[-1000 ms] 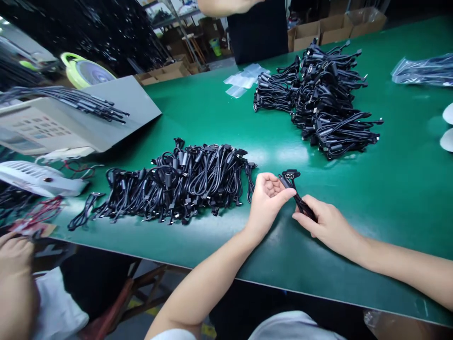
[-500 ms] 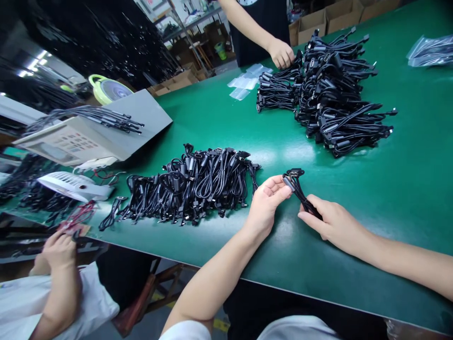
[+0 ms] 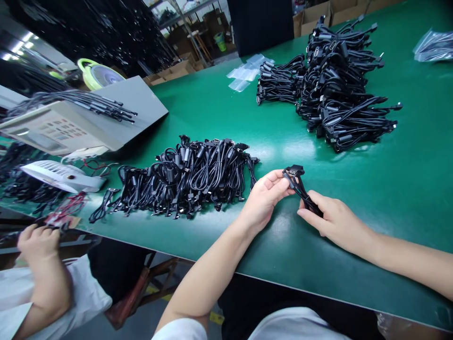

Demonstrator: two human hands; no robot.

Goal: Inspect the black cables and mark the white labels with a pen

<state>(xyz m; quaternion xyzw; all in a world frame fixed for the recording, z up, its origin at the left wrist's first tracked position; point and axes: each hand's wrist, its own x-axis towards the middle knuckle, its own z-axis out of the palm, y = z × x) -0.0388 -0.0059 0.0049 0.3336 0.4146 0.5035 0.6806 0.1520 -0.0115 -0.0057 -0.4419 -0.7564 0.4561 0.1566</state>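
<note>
Two bare hands hold one black cable assembly [image 3: 300, 190] above a green work table [image 3: 399, 198], seen from a head-worn camera. The left hand [image 3: 264, 200] is narrowly closed, with thumb and fingers pinching the cable just below a flat black panel-mount connector [image 3: 293, 171], which projects beyond the fingertips. The right hand [image 3: 338, 222] is curled around the lower run of the same cable, so the assembly spans the short gap between the hands. Both hands lie near the table's straight front edge [image 3: 318, 294]. Just beside the left hand, to its left, lies a long heap of coiled black cables [image 3: 187, 179]. A wide stretch of green surface separates the hands from a larger stacked heap of black cables [image 3: 336, 89], a smaller black bundle [image 3: 279, 84] and clear plastic bags [image 3: 244, 71], all well apart towards the far side. At far left stand a beige keypad instrument [image 3: 60, 128] with cables laid across it and a white ribbed fan [image 3: 62, 175]. A co-worker's hand [image 3: 38, 243] in a white sleeve [image 3: 46, 288] is at the lower left, beyond the table edge.
</note>
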